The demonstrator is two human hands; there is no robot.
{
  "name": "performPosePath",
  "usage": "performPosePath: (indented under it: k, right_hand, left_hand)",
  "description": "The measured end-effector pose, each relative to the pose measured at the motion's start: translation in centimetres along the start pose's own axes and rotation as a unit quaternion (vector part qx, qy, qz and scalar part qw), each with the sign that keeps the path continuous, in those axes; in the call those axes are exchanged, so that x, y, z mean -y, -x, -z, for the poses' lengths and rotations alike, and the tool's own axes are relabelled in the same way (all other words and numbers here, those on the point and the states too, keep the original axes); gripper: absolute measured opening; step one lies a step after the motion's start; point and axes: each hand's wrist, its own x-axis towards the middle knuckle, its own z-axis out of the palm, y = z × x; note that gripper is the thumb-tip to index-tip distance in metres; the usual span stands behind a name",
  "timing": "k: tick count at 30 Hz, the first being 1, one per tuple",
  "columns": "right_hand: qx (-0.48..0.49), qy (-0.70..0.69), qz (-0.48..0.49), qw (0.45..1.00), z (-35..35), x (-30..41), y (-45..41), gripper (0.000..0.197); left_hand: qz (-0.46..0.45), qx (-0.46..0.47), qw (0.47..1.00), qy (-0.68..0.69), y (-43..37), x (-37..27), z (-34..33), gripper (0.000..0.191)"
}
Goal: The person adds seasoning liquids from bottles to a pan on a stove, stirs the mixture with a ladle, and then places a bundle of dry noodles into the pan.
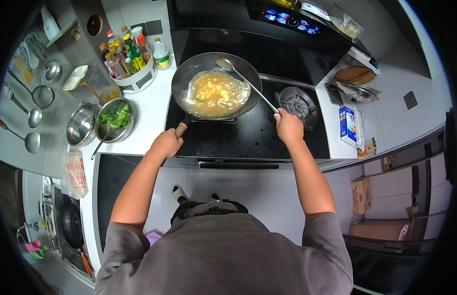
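Observation:
A dark wok [252,73] stands over the left burner of the black glass hob [250,138]. Cloudy yellowish broth [217,90] with egg-like pieces fills its lower part. My left hand [166,143] is closed around the wok's wooden handle [181,129]. In my right hand [289,127] is the long handle of a metal ladle [224,64], whose bowl lies at the wok's far inner wall, above the broth. To the left, a steel bowl [129,121] holds leafy greens [117,117] and a spoon [100,145].
Left of the hob stand an empty-looking steel bowl [81,124], a cup with yellow liquid [109,95] and a white rack [140,83] of sauce bottles. The right burner [298,105] carries nothing. A blue and white box [347,125] lies at the right.

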Motion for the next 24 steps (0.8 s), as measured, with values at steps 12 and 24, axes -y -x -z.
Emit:
performPosePath:
  k: [12, 24]
  right_hand:
    - [0.384, -0.353, -0.155, 0.839, -0.2, -0.5, -1.7, 0.03]
    - [0.07, -0.198, 0.008, 0.978, 1.4, -2.1, 0.1, 0.026]
  left_hand:
    - [-0.009, 0.006, 1.0, -0.004, 0.4, -0.5, 0.4, 0.032]
    - [0.0, -0.005, 1.0, 0.014, 0.1, -0.3, 0.1, 0.033]
